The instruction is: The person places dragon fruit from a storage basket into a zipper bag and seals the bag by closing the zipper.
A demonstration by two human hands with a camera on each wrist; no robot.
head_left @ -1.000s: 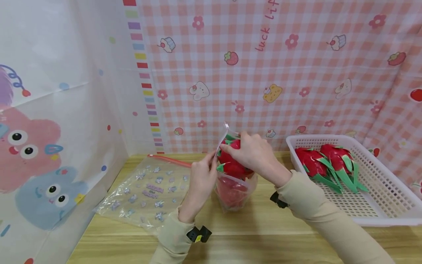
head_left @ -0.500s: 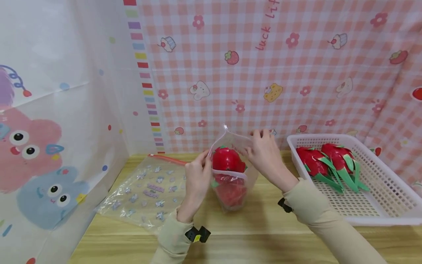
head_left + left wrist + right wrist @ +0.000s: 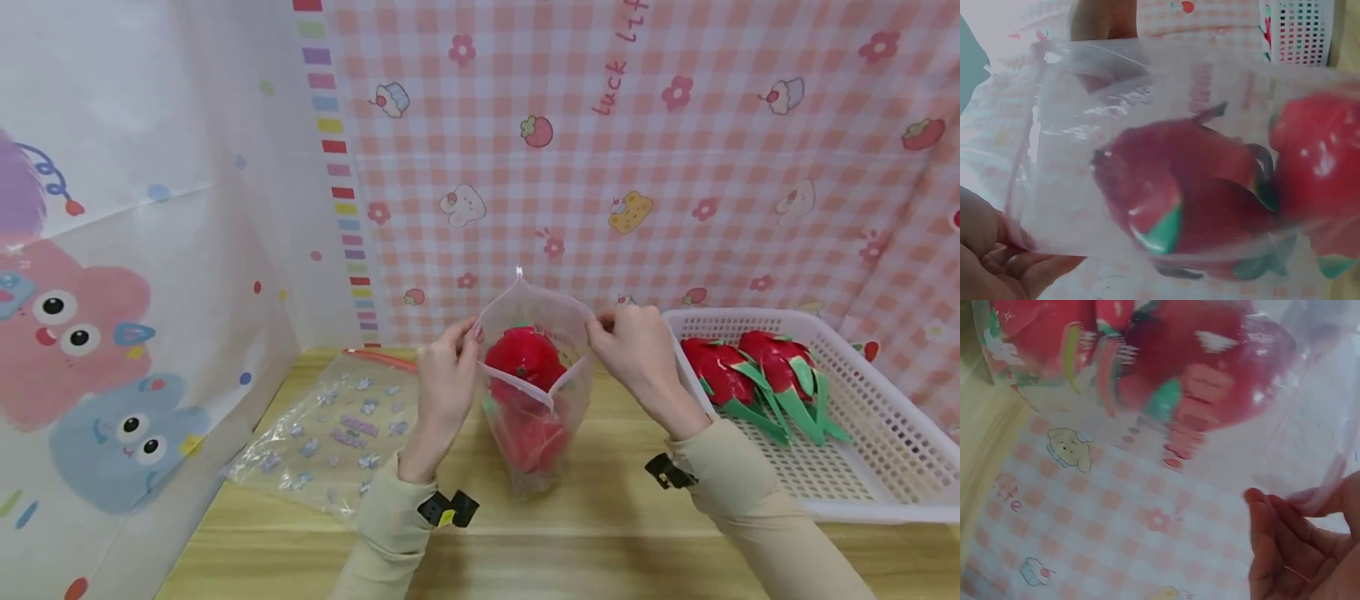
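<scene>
A clear zip bag (image 3: pixel 581 392) with a pinkish rim stands upright in the middle of the table, its mouth spread wide. Inside it, one red dragon fruit (image 3: pixel 525 354) with green tips shows above another dragon fruit (image 3: pixel 531 442) lower down. My left hand (image 3: pixel 447 383) pinches the left side of the bag's rim between thumb and fingers. On the opposite side, my right hand (image 3: pixel 637 358) pinches the rim too, as the right wrist view shows at its fingertips (image 3: pixel 1260 499). In the left wrist view, both fruits show through the film.
A flat printed plastic bag (image 3: pixel 322 450) with an orange-red slider strip lies at the left of the wooden table (image 3: pixel 525 550). At the right, a white perforated basket (image 3: pixel 892 417) holds two more dragon fruits (image 3: pixel 776 367) with long green leaves. Checked cloth (image 3: pixel 705 267) hangs behind.
My right hand has let go of the upper dragon fruit, which has dropped deeper into the bag, and now grips the bag's rim. The bag's mouth has been pulled wider.
</scene>
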